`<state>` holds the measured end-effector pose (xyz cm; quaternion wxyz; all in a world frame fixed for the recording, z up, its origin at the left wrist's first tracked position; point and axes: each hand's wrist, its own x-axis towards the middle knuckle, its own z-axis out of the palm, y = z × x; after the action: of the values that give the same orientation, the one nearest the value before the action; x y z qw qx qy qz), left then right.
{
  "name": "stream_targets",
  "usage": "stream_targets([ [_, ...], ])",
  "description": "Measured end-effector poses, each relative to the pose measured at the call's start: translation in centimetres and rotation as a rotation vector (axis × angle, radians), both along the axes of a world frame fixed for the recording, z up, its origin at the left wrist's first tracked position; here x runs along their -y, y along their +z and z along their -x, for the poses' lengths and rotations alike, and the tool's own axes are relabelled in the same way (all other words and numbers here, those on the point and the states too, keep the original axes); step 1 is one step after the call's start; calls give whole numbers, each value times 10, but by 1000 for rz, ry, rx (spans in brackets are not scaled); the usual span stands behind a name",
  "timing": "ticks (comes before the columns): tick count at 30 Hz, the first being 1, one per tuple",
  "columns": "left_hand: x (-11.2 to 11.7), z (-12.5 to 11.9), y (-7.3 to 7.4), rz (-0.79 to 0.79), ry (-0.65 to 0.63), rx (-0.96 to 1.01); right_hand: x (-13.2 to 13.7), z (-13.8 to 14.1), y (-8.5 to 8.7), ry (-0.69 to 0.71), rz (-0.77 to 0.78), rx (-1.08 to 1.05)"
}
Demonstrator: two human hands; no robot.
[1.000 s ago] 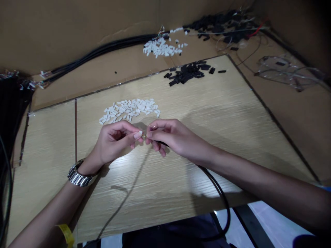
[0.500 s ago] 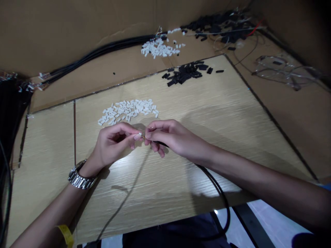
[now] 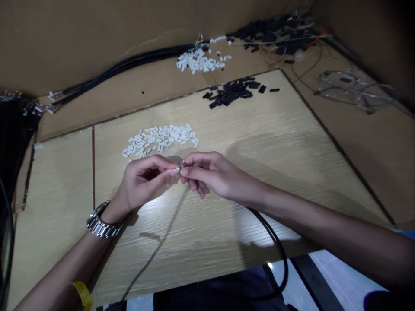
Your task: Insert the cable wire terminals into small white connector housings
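Observation:
My left hand (image 3: 142,181) pinches a small white connector (image 3: 177,169) between thumb and forefinger. My right hand (image 3: 210,175) is closed on the end of a black cable (image 3: 275,246), whose thin wire tips meet the connector. The two hands touch at the fingertips, just above the light wooden board (image 3: 259,142). The cable runs from my right hand down over the board's near edge. A pile of white connectors (image 3: 160,137) lies just beyond my hands.
A heap of small black pieces (image 3: 231,93) lies at the board's far edge. Behind it are more white connectors (image 3: 199,62), black parts (image 3: 275,32) and a bundle of black cables (image 3: 123,65) along the cardboard wall. Clear plastic bags (image 3: 353,88) lie at right.
My hands have closed the small gap between them, and the wire end now touches the white connector. The view shifted slightly.

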<state>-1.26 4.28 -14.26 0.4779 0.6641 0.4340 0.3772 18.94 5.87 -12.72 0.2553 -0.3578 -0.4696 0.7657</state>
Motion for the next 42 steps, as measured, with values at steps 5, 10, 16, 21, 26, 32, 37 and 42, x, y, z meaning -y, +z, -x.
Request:
stream_targets([
  [5,0,0,0,-1,16,-28,1,2,-3,-34,-29,0],
  [10,0,0,-1,21,69,-28,0,4,-10,-150,-55,-24],
  [16,0,-1,-2,30,94,-38,-2,4,-17,-187,-67,-11],
  [21,0,-2,-1,63,105,-16,-2,5,-18,-187,-53,11],
  [26,0,-2,-1,95,109,19,-2,6,-17,-196,-72,20],
  [32,-1,-2,-2,97,137,25,-2,6,-18,-246,-118,62],
  [37,-1,-1,-2,89,146,8,-1,5,-18,-245,-165,54],
  [42,-1,0,-3,84,142,29,0,4,-19,-244,-189,36],
])
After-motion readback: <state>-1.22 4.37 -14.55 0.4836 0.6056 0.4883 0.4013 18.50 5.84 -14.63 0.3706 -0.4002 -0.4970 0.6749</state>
